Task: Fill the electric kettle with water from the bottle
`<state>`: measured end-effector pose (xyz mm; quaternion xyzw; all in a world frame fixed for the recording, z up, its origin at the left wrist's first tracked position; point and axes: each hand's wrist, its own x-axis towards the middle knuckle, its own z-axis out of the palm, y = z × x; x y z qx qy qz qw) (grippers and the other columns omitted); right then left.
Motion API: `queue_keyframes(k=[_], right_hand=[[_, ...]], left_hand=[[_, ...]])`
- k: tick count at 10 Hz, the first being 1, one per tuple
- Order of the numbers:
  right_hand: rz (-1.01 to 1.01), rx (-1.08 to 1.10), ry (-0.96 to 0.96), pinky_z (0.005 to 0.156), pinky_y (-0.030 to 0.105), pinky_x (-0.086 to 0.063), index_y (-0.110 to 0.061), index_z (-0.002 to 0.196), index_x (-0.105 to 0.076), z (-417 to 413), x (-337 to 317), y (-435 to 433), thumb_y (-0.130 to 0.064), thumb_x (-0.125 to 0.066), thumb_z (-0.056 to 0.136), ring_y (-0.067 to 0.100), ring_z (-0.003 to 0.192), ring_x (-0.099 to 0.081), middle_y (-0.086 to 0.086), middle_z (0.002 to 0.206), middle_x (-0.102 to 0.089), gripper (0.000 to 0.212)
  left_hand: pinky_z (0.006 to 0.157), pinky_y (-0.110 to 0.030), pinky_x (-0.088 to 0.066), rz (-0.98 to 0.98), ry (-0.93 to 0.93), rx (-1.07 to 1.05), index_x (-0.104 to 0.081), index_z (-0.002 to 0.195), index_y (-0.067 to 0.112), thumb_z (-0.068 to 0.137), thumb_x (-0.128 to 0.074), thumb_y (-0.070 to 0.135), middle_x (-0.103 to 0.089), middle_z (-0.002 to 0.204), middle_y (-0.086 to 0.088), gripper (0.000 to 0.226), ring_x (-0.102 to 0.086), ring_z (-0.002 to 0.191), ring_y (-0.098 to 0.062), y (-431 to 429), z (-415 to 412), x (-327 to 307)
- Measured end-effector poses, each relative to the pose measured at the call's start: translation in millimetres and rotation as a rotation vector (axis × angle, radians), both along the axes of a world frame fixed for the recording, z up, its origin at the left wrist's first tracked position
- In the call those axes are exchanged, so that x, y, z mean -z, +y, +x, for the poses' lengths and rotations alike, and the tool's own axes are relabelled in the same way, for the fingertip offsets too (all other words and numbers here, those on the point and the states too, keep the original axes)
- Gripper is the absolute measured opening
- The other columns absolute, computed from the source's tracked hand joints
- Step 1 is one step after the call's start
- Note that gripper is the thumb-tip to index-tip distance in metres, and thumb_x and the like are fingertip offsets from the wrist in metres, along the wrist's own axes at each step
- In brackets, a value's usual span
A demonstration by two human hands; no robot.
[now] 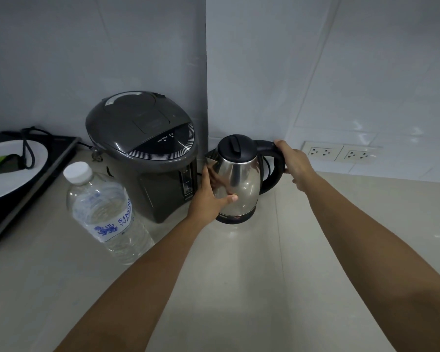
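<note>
Steel kettle [236, 179]: left hand [208, 196] cupping body, right hand [294, 163] gripping handle | pot [142, 153] crowding spout, reading "Keep Warm", "Boil" | capped bottle [104, 214] standing left.

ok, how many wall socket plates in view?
2, side by side on the right wall just above the counter: left socket plate, right socket plate, both empty, behind the right hand. None visible elsewhere.

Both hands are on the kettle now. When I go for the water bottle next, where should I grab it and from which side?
Take the water bottle around its clear body at the label, below the white cap. It stands upright and capped. Come from the front right with the left hand: the grey water boiler stands close behind it and the induction cooktop is on its left, so that side looks most open.
</note>
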<state>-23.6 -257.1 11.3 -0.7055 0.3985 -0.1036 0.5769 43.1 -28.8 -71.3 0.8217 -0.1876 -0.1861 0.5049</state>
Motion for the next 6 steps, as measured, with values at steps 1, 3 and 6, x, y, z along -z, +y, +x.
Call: queue_keyframes(k=[1, 3, 6], right_hand=[[-0.018, -0.045, 0.046, 0.058, 0.033, -0.033, -0.012, 0.11, -0.064, 1.6, -6.0, -1.2, -0.07, -0.052, 0.066, 0.027, 0.105, -0.062, 0.006, 0.105, -0.067, 0.074], [-0.12, -0.036, -0.011, 0.071, 0.032, -0.038, -0.011, 0.121, -0.056, -3.0, 5.8, 15.8, -0.071, -0.034, 0.09, 0.019, 0.089, -0.056, 0.007, 0.108, -0.059, 0.07], [-0.503, -0.228, 0.269, 0.115, 0.053, -0.022, -0.024, 0.158, -0.01, -49.9, 45.0, 34.8, -0.052, -0.033, 0.101, 0.044, 0.143, -0.024, 0.016, 0.161, -0.021, 0.068]], left_hand=[[0.108, -0.048, -0.042, 0.012, -0.004, 0.01, 0.0, 0.152, 0.041, 0.066, -0.084, 0.045, -0.046, 0.146, 0.007, 0.119, -0.044, 0.135, -0.016, 0.0, -0.6, -0.8], [0.106, -0.047, -0.043, 0.099, -0.062, -0.001, 0.01, 0.154, 0.033, 0.075, -0.078, 0.046, -0.04, 0.151, 0.007, 0.119, -0.041, 0.137, -0.021, -1.0, -8.6, -11.8], [0.12, -0.043, -0.019, 0.627, -0.302, 0.114, -0.002, 0.157, 0.012, 0.103, -0.041, 0.028, -0.001, 0.164, -0.01, 0.069, -0.009, 0.151, -0.025, 46.4, -51.3, 3.3]])
